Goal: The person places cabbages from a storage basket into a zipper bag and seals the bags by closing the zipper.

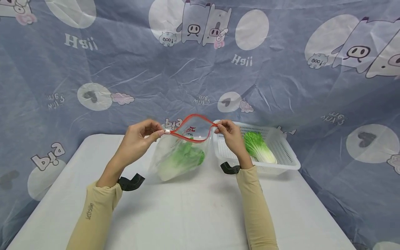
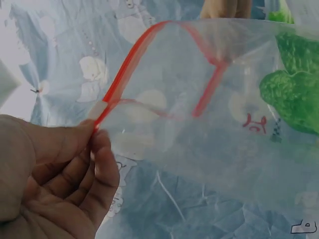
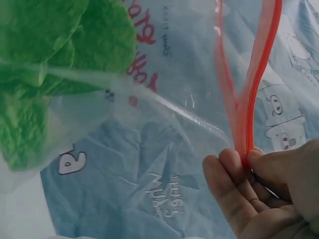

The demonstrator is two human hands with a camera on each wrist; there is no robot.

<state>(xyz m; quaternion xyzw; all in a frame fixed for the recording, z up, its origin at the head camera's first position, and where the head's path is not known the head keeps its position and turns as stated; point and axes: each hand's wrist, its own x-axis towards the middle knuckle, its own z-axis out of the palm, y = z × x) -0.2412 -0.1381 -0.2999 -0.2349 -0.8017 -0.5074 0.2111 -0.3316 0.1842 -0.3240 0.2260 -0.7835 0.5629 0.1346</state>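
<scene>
A clear zip bag [image 1: 170, 149] with a red zip rim hangs between both hands, its mouth spread into a loop. Inside it lies a head of napa cabbage [image 1: 178, 161], leaves toward the mouth and pale stem toward the lower left. My left hand [image 1: 137, 139] pinches the left end of the rim beside the white slider [image 2: 100, 108]. At the opposite end, my right hand [image 1: 230, 136] pinches the red rim corner between thumb and forefinger. In the right wrist view, red print [image 3: 142, 45] shows on the plastic near the green leaves.
A white perforated basket [image 1: 289, 154] stands at the right on the white table [image 1: 187, 215], holding another napa cabbage [image 1: 259, 147]. Behind the table hangs a blue-grey printed cloth [image 1: 193, 76]. Black wrist mounts [image 1: 132, 182] sit on both sleeved forearms.
</scene>
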